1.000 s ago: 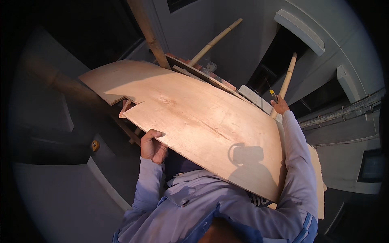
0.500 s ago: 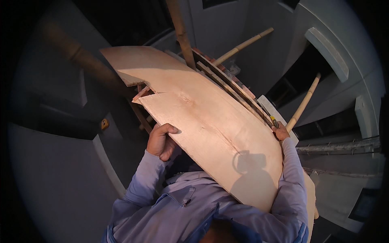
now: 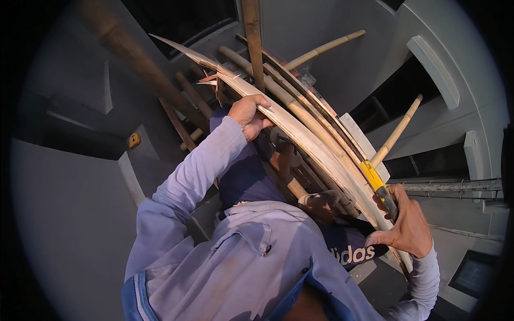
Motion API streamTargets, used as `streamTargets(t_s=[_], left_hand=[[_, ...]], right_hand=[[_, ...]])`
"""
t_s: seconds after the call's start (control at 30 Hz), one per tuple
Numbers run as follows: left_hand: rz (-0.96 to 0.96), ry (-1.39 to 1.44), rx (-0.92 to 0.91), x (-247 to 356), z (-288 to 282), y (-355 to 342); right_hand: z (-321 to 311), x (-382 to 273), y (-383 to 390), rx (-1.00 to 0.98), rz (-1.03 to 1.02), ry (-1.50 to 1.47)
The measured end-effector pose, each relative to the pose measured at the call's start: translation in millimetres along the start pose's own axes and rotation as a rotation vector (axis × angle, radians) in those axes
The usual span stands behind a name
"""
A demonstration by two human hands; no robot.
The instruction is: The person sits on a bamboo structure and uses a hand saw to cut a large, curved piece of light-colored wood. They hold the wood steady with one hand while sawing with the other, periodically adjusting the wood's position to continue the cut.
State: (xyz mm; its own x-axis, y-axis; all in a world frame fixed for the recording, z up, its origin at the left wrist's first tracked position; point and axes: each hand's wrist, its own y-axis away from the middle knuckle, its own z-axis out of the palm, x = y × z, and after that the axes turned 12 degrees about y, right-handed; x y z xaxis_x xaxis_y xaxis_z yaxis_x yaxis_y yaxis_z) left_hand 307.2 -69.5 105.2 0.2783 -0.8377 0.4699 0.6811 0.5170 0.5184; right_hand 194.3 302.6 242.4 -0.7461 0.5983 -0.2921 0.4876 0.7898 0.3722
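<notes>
Clearly, the left hand (image 3: 250,115) grasps the plywood sheet (image 3: 316,150) by its near long edge, with the thumb over the upper side and the fingers tucked underneath. The right hand (image 3: 404,227) is clenched on a yellow-and-grey hand tool (image 3: 373,175) at the right-hand part of the sheet, its fingers curled around the grey portion. Its thumb spreads out on the near side of the sheet's edge; whether it presses on the wood, I cannot tell. The yellow end of the tool points up and away, over the far side of the sheet.

As for the plywood sheet itself, it slants across in front of the person's body, tilted so that it shows almost edge-on, and its left end is jagged and splintered. Just beyond the sheet, a long bamboo pole (image 3: 313,117) runs roughly alongside it. An upright bamboo pole (image 3: 251,40) rises behind the sheet, near the left hand. Farther beyond the sheet, two thinner poles slope upward: one bamboo stick (image 3: 326,48) behind its middle, another bamboo rod (image 3: 399,128) past its right part. Well to the left of the sheet sits a yellow tape measure (image 3: 134,140).
</notes>
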Motion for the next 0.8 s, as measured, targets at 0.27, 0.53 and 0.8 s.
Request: streamTargets(t_s=[0.27,0.53,0.8], left_hand=[[0.009,-0.004,-0.017,19.6,50.2,-11.8],[-0.036,-0.117,-0.062,59.3,94.2,-33.7],[-0.136,-0.058,-0.056,68.8,62.0,-56.5]], right_hand=[[55.5,-14.6,8.4,0.467,0.250,0.480],[-20.3,-21.1,-3.8,0.474,0.113,0.595],[-80.4,-75.1,-18.9,0.292,0.045,0.665]])
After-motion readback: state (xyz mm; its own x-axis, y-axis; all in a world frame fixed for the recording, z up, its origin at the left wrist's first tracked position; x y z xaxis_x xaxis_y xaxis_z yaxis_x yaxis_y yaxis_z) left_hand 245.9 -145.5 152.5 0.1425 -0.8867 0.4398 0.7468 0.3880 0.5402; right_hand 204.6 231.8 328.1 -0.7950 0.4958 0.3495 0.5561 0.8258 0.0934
